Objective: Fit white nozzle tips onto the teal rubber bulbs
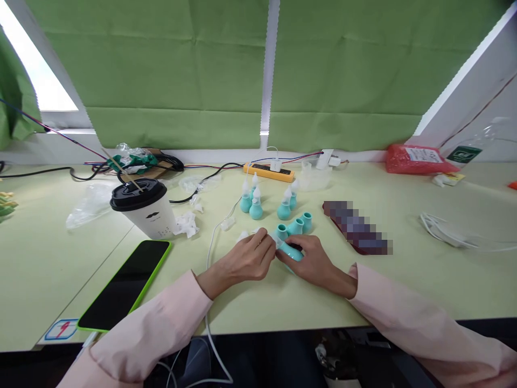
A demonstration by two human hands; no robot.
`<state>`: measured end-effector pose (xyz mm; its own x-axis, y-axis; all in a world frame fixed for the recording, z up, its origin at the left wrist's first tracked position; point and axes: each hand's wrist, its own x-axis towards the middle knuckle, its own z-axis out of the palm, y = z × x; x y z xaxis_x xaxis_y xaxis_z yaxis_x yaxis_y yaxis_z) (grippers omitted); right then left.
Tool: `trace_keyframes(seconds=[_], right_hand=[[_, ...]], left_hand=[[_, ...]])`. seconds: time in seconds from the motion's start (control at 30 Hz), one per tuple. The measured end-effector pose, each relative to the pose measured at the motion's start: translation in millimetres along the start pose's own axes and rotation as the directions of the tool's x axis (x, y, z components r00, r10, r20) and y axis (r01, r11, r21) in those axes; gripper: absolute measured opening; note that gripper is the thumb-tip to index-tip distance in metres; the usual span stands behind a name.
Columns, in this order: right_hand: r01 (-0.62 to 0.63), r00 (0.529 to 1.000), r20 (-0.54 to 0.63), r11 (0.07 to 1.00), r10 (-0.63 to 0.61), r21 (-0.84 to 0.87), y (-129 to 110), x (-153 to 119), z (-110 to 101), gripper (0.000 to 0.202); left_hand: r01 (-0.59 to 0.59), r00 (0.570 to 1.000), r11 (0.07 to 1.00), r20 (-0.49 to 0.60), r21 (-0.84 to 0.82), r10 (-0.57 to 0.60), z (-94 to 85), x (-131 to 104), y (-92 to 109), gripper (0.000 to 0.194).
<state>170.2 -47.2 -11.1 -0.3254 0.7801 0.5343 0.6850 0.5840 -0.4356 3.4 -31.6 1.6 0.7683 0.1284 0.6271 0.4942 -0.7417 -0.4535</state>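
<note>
My right hand (314,263) is closed around a teal rubber bulb (292,252), which lies on its side with its neck toward my left hand. With fingers pinched, my left hand (251,255) holds a small clear nozzle tip (278,241) at that neck; whether it is seated is hidden. Just beyond my hands are three teal bulbs with bare necks, one an open bulb (296,226) leaning over. Farther back stand several teal bulbs fitted with clear tips, such as a nasal aspirator (256,207). Some clear pieces lie partly hidden behind my left hand.
A lidded paper cup (155,218) and a green-edged phone (129,283) are on the left. To the right lies a dark red phone (355,229), blurred out. A yellow power strip (269,172) sits at the back. One white cable (210,242) runs beside my left wrist.
</note>
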Motion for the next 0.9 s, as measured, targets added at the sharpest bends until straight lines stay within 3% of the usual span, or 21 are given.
trace_keyframes(seconds=[0.07, 0.1, 0.17, 0.23, 0.37, 0.43, 0.53, 0.6, 0.73, 0.9], right_hand=[[-0.073, 0.997, 0.04, 0.988, 0.069, 0.135, -2.2, 0.7, -1.4, 0.022], [-0.105, 0.994, 0.056, 0.973, 0.095, 0.203, -2.8, 0.9, -2.0, 0.023], [-0.165, 0.986, 0.069, 0.932, 0.151, 0.323, -2.4, 1.5, -2.9, 0.025], [-0.229, 0.973, 0.079, 0.884, 0.216, 0.408, -0.4, 2.6, -3.5, 0.029], [-0.286, 0.957, 0.092, 0.84, 0.276, 0.461, 3.8, 3.5, -4.2, 0.029], [-0.238, 0.971, 0.08, 0.864, 0.227, 0.443, 4.7, 2.2, -3.3, 0.024], [-0.164, 0.986, 0.054, 0.907, 0.156, 0.389, 5.9, -0.6, -0.3, 0.019], [-0.134, 0.991, 0.043, 0.93, 0.127, 0.342, 6.7, -1.7, 1.8, 0.019], [-0.088, 0.996, 0.024, 0.961, 0.085, 0.26, 5.3, -1.2, 1.9, 0.018], [-0.056, 0.997, 0.064, 0.976, 0.043, 0.209, -3.1, -0.8, -3.5, 0.014]], left_hand=[[0.161, 0.98, 0.972, -0.088, -0.172, -0.178, 2.2, 1.1, 1.9, 0.012], [0.274, 0.944, 0.919, -0.105, -0.284, -0.314, 2.6, 2.5, 3.8, 0.01], [0.448, 0.831, 0.751, -0.084, -0.485, -0.55, 1.5, 6.4, 7.7, 0.009], [0.495, 0.759, 0.64, -0.065, -0.588, -0.647, -1.1, 9.8, 8.9, 0.008], [0.499, 0.762, 0.692, -0.117, -0.521, -0.637, -4.9, 9.0, -7.1, 0.009], [0.578, 0.769, 0.697, -0.001, -0.425, -0.639, -4.0, 4.3, -21.4, 0.01], [0.707, 0.708, 0.641, 0.295, -0.3, -0.642, 1.4, -5.2, -38.3, 0.012], [0.732, 0.676, 0.634, 0.392, -0.252, -0.624, 6.6, -11.1, -43.1, 0.014], [0.699, 0.706, 0.668, 0.391, -0.254, -0.59, 13.0, -15.3, -42.1, 0.019], [0.715, 0.698, 0.622, 0.267, -0.319, -0.665, 0.9, -3.7, -27.7, 0.023]])
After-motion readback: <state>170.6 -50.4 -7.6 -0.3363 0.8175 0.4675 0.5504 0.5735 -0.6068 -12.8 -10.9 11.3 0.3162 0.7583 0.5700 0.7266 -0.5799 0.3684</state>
